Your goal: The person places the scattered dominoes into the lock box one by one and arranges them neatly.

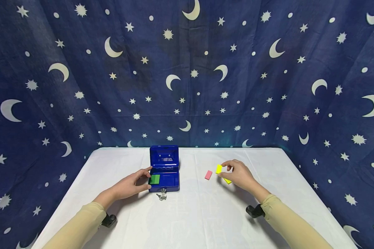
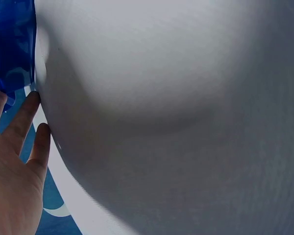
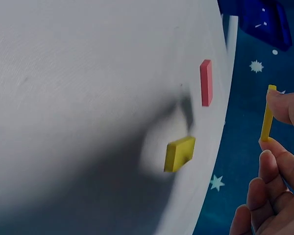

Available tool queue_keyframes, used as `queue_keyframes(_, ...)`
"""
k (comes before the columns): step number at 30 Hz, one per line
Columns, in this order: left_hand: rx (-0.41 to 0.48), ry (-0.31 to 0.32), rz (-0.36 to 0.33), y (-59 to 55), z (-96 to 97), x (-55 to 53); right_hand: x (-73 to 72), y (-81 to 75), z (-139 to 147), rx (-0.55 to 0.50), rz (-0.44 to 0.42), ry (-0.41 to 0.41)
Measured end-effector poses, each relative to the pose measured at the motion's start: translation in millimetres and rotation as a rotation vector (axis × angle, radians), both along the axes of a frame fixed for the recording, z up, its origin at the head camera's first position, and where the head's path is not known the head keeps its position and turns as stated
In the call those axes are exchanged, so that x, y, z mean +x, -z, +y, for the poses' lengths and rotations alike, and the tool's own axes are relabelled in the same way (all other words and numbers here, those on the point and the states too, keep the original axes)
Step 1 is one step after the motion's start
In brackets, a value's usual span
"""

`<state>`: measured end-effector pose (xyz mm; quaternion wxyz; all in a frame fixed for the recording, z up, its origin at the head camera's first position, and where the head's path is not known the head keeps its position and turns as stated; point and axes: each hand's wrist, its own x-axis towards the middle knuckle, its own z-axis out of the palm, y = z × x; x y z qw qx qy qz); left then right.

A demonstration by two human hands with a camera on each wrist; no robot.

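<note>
A blue metal cash box (image 1: 164, 180) stands on the table with its lid tipped back. Green blocks (image 1: 154, 179) lie at the left inside it. My left hand (image 1: 132, 183) rests on the box's left side, thumb near the front corner and forefinger near the hinge. Between thumb and fingertip, my right hand (image 1: 237, 173) pinches a thin yellow block (image 3: 267, 113), held above the table. Under that hand lies a second yellow block (image 3: 180, 153). A pink block (image 1: 208, 175) lies just left of the right hand.
A key ring with keys (image 1: 162, 195) hangs from the box's front lock onto the white-covered table (image 1: 187, 221). Behind the table's far edge hangs a dark blue curtain (image 1: 193, 103) with moons and stars.
</note>
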<state>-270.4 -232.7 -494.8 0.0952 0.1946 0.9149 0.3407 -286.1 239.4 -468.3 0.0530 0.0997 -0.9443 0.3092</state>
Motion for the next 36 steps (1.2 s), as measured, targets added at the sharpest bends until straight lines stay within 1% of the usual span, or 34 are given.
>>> queue_keyframes(6,0.005,0.004,-0.001,-0.1,0.2,0.7,1.4,-3.1,-10,-0.008,-0.010,-0.015)
queue_keyframes(14,0.002,0.002,-0.002,-0.3,0.5,0.6,1.9,-5.2,-23,-0.029,0.010,-0.050)
queue_keyframes(27,-0.001,-0.003,-0.004,0.4,0.7,0.1,-0.5,-4.3,-44,-0.047,0.026,-0.069)
queue_keyframes(36,0.004,-0.003,-0.011,0.0,1.0,-0.2,-1.2,-6.0,-60,-0.069,0.050,-0.113)
